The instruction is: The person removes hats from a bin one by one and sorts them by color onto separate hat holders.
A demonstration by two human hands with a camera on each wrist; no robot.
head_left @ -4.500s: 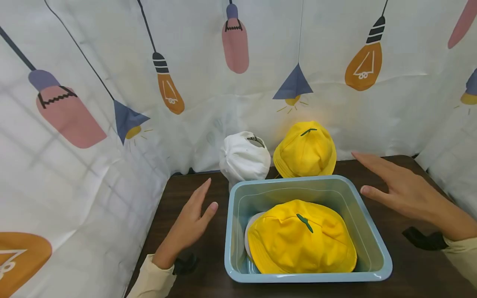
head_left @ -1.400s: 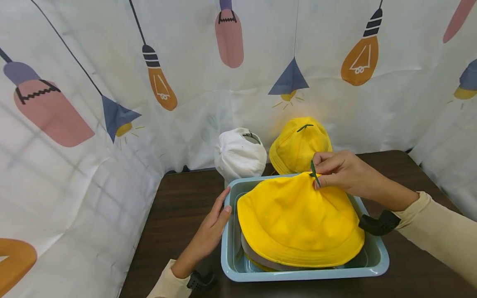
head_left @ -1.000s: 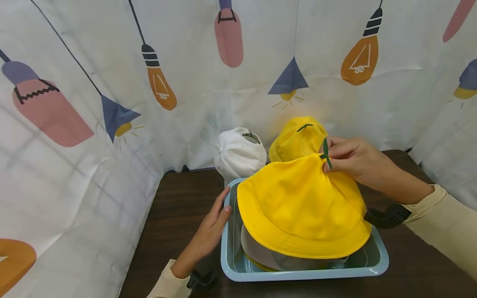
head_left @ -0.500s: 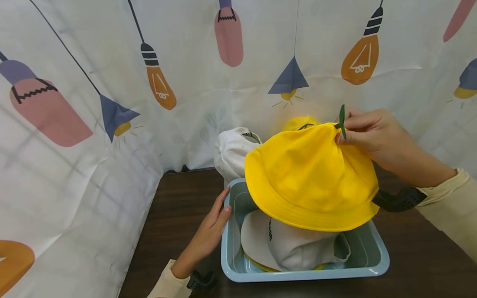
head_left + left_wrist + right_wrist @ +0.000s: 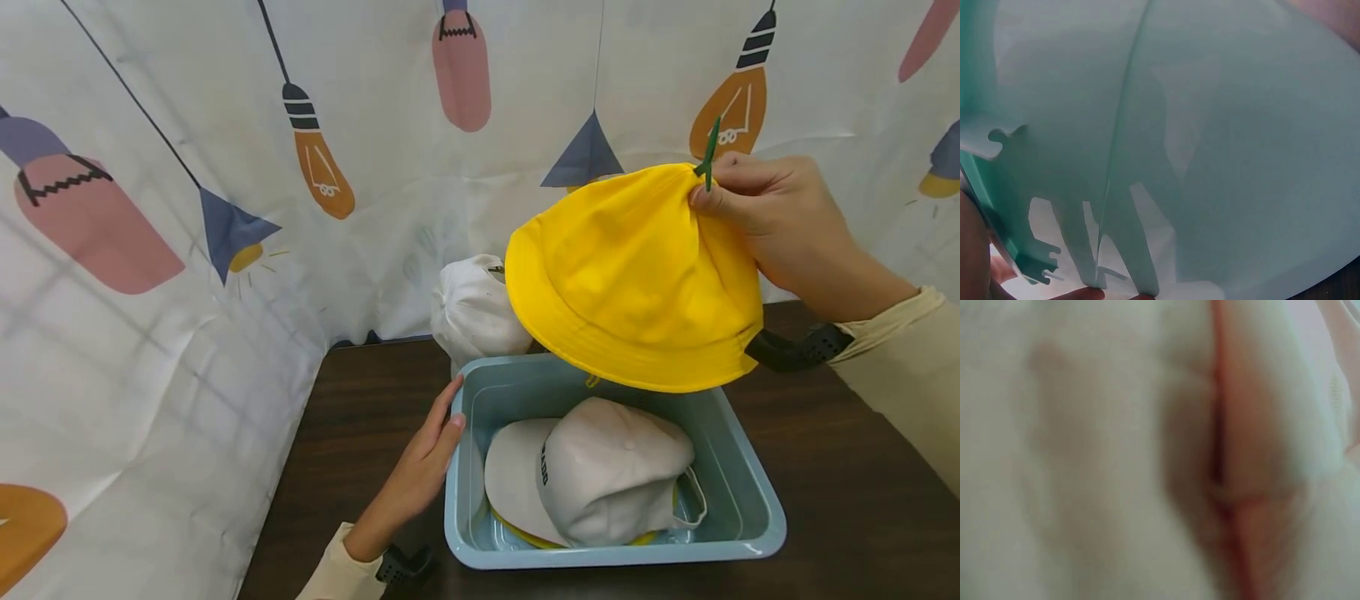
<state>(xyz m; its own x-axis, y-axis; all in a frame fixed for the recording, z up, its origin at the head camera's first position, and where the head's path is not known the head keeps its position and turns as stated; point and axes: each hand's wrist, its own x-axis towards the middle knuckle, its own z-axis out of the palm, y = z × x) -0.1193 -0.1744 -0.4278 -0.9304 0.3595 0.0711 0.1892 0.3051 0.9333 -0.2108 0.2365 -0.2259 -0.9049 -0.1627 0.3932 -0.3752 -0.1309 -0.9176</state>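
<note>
In the head view my right hand (image 5: 787, 221) pinches a yellow bucket hat (image 5: 637, 275) at its crown, beside a green sprout-shaped tab (image 5: 709, 154). The hat hangs tilted above the back of a light blue plastic tub (image 5: 615, 557). My left hand (image 5: 416, 462) lies with straight fingers against the tub's left side. In the left wrist view, fingertips (image 5: 1088, 294) touch the tub's pale outer wall (image 5: 1241, 156). Inside the tub sits a white baseball cap (image 5: 615, 475) with dark lettering, and a yellow edge (image 5: 517, 533) shows beneath it. The right wrist view is a blurred close-up.
A white cap (image 5: 480, 312) on a stand is behind the tub at left. The held hat hides the yellow hat standing beside it. Dark wooden table (image 5: 367, 417) surrounds the tub. A white curtain (image 5: 397, 150) printed with lamps hangs behind and at the sides.
My right hand reached into the tub, pinched the yellow bucket hat and raised it up and back, uncovering the white cap. My left hand came to the tub's left side and stays there.
</note>
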